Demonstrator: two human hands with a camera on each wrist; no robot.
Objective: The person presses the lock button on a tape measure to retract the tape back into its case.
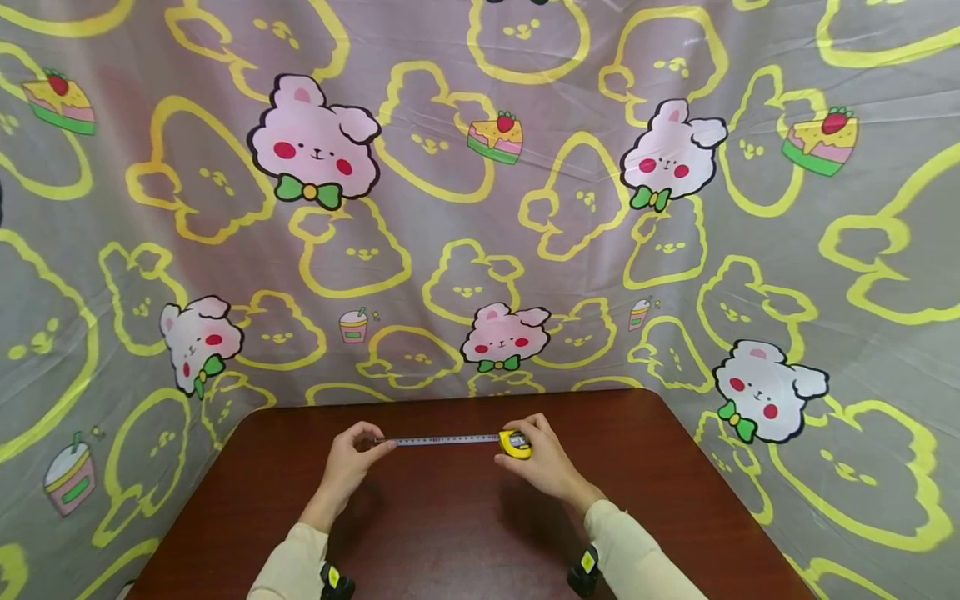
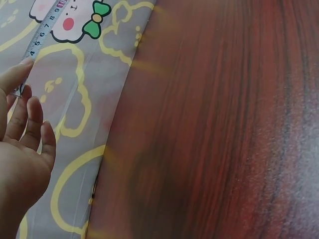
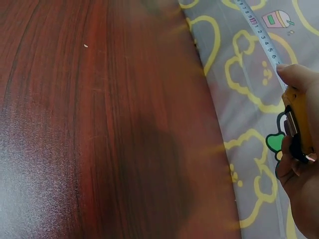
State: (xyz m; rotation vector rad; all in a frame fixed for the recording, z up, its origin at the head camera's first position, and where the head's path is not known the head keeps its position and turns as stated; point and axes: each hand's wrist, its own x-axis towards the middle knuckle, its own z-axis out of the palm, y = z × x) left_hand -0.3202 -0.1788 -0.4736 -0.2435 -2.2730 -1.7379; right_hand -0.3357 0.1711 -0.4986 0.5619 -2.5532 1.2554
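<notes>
A yellow tape measure (image 1: 516,444) sits in my right hand (image 1: 546,459), its case gripped between thumb and fingers. From it a silver blade (image 1: 450,439) stretches left, straight and level above the table. My left hand (image 1: 349,463) pinches the blade's end between thumb and index finger; in the left wrist view the other fingers (image 2: 34,122) are loosely bent below it. Black numbers show along the blade (image 2: 42,32) there. In the right wrist view the yellow case (image 3: 298,119) with its black clip lies against the palm, and the thumb (image 3: 294,74) is beside the blade.
Below both hands is a dark red-brown wooden table (image 1: 442,517) with rounded far corners. A grey curtain (image 1: 465,217) with yellow outlines and cartoon rabbits hangs behind it and along both sides. A small pale speck (image 3: 85,46) lies on the tabletop.
</notes>
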